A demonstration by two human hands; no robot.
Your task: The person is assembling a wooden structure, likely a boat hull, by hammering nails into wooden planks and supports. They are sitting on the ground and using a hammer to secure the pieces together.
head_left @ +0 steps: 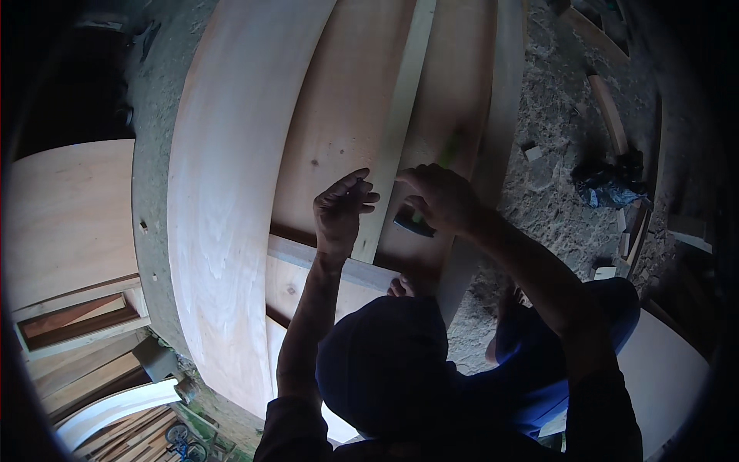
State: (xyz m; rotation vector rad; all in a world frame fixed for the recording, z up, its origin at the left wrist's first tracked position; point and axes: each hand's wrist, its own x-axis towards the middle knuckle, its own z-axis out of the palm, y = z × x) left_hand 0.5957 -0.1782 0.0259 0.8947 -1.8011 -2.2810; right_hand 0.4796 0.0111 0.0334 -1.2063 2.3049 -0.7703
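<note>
My left hand (pixel 339 219) is raised over the wooden panel frame, its fingers curled in toward the thumb. Whatever it may pinch is too small and dark to make out. Close by on the right, my right hand (pixel 446 202) is wrapped round a hammer with a dark head (pixel 413 222) and green on its handle, part of which the hand hides. The right hand's forefinger reaches toward the left fingers; the hands are apart. Below them lie a pale lengthwise batten (pixel 396 142) and a wooden crosspiece (pixel 362 272), with toes of my foot (pixel 412 286) at its right end.
A broad plywood sheet (pixel 223 192) runs along the frame's left side. Another panel (pixel 73 223) and a stack of boards (pixel 92 377) lie farther left. On the rough floor at right are a black plastic bag (pixel 612 181), a wood strip (pixel 608 115) and offcuts.
</note>
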